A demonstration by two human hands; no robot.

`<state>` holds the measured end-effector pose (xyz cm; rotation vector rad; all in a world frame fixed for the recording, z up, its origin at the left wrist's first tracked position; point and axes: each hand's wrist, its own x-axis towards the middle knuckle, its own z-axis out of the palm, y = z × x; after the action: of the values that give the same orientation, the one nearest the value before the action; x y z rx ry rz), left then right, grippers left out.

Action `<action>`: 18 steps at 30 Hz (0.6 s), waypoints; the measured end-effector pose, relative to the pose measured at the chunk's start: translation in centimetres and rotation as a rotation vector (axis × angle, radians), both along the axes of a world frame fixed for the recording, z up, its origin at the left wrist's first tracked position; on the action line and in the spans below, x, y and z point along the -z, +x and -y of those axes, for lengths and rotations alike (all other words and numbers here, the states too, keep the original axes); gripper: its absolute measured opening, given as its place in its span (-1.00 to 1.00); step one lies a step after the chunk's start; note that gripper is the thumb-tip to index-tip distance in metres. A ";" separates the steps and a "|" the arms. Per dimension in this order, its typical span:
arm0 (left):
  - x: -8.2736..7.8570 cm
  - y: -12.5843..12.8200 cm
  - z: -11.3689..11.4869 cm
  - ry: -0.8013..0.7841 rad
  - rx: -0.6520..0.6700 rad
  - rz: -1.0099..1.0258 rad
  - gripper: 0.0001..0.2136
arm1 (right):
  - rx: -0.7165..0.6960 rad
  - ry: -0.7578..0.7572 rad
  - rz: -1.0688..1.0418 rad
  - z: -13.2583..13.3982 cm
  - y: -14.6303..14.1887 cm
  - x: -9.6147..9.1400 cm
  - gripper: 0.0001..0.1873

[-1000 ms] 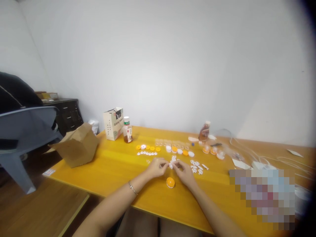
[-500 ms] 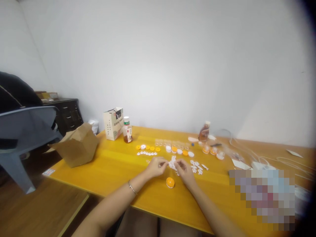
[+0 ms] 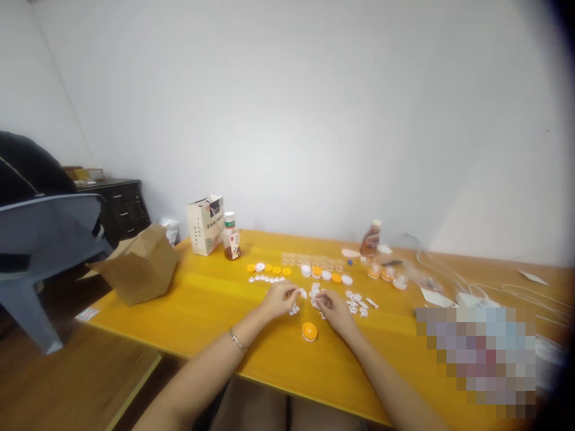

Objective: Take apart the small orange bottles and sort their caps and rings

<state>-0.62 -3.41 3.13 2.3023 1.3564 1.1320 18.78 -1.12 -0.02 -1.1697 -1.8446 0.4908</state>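
While both hands meet low in the middle of the frame in the head view, the left hand point(image 3: 279, 298) has its fingers curled and pinches a small white piece point(image 3: 303, 293) at its fingertips. The right hand point(image 3: 336, 309) is curled too, its fingertips at a few more white bits just right of that piece; whether it grips one I cannot tell.

Half a second ago the two hands were joined on one white cluster. Now they have drawn slightly apart, and a little heap of white bits point(image 3: 294, 310) lies on the bench point(image 3: 215, 299) just under the left hand, where none showed before. The orange cap point(image 3: 309, 331) has stayed put, below and between the hands.

Loose white pieces point(image 3: 357, 302) lie just right of the right hand. Above the hands runs a row of orange and white caps point(image 3: 326, 274). Further up and to the left stand a small bottle point(image 3: 232, 236) and a gift bag point(image 3: 204, 224), touching or nearly so. A brown paper bag point(image 3: 141, 263) sits at the bench's left end, with a grey chair point(image 3: 40, 230) at the left edge of the frame.
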 end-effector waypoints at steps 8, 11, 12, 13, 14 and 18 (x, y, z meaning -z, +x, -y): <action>0.3 0.2 0.1 -0.004 0.039 -0.066 -0.79 | 0.050 0.017 -0.017 0.0 0.1 -0.3 -0.79; 0.4 0.3 0.1 -0.031 0.047 -0.071 -0.79 | 0.007 0.049 -0.019 0.7 -0.2 -0.8 -0.74; 0.4 0.4 0.1 -0.040 0.053 -0.074 -0.79 | -0.029 0.058 -0.025 1.0 -0.3 -1.1 -0.72; 0.5 0.4 0.1 -0.047 0.061 -0.078 -0.79 | -0.070 0.065 -0.034 1.3 -0.5 -1.3 -0.70; 0.5 0.5 0.1 -0.054 0.067 -0.081 -0.79 | -0.111 0.071 -0.044 1.7 -0.7 -1.6 -0.69; 0.5 0.5 0.2 -0.069 0.084 -0.077 -0.78 | -0.241 0.087 -0.081 3.0 -1.2 -2.5 -0.72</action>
<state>-0.08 -3.60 2.67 2.3515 1.2907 0.9651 17.60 -4.09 2.47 -0.8624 -1.9259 0.5780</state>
